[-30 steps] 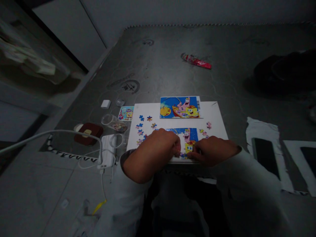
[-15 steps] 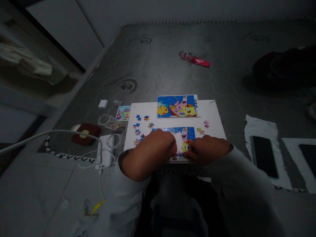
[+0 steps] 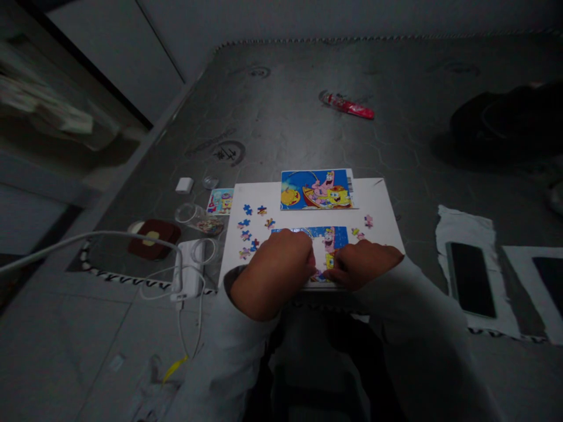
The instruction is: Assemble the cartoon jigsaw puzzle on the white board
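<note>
A partly assembled jigsaw puzzle (image 3: 338,234) with cartoon figures lies on a white board (image 3: 268,196). My left hand (image 3: 285,255) is closed at its lower edge, its fingertips by a small puzzle piece (image 3: 319,274). Facing it, my right hand (image 3: 363,264) is closed with curled fingers at the lower right part of the puzzle. Both hands cover much of the picture, and the fingertips are partly hidden. Loose puzzle pieces (image 3: 246,235) are scattered on the board's left side. Others (image 3: 368,221) lie to the right. A printed reference card (image 3: 316,189) rests above the puzzle.
Left of the board are a clear jar (image 3: 204,221), a small picture card (image 3: 220,201), a brown case (image 3: 153,240) and a white power strip (image 3: 189,269) with cables. A phone (image 3: 472,278) lies on a cloth at right. A red packet (image 3: 352,108) lies farther back.
My left forearm has shifted slightly right, and my right forearm slightly left. Both hands stay closed at the lower edge of the puzzle, with only small finger movement.
</note>
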Tool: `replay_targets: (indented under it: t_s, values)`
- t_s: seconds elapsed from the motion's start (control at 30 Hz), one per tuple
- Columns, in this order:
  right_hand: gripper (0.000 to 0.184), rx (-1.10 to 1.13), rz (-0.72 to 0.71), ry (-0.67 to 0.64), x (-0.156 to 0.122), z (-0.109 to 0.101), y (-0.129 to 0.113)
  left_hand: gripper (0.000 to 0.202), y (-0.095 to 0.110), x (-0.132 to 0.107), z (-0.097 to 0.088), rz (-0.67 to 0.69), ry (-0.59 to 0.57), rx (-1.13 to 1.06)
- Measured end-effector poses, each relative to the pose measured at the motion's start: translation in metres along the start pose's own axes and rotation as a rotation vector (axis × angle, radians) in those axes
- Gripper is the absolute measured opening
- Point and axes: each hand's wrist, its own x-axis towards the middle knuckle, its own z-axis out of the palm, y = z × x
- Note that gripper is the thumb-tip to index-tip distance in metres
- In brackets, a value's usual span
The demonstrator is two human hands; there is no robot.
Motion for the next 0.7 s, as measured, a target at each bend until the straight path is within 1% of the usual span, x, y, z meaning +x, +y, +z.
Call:
replay_targets:
  t_s: [0.13,0.23,0.37,0.5,0.6,0.7]
  values:
    - [0.043,0.004,-0.006,0.007,-0.0001,0.0005,0.0005,0.017,0.0038,-0.0002,0.0008,-0.045,-0.015,0.027]
    - [0.041,0.015,-0.009,-0.011,0.0000,0.0000,0.0006,0.019,0.0062,-0.0011,0.0005,-0.064,-0.009,0.032]
    - [0.040,0.008,-0.005,-0.015,-0.0001,-0.0015,0.0001,0.019,0.0048,-0.0016,-0.0012,-0.062,-0.023,0.029]
    - [0.042,-0.003,-0.003,-0.023,-0.0012,-0.0024,-0.0002,0.022,0.0034,-0.0020,-0.0019,-0.043,-0.013,0.017]
    - [0.043,-0.003,0.001,-0.016,-0.0018,-0.0019,-0.0002,0.022,0.0062,-0.0033,-0.0013,-0.037,-0.021,0.001]
    - [0.043,-0.007,-0.001,-0.022,-0.0012,-0.0007,0.0003,0.021,0.0094,-0.0050,0.0000,-0.049,-0.016,0.029]
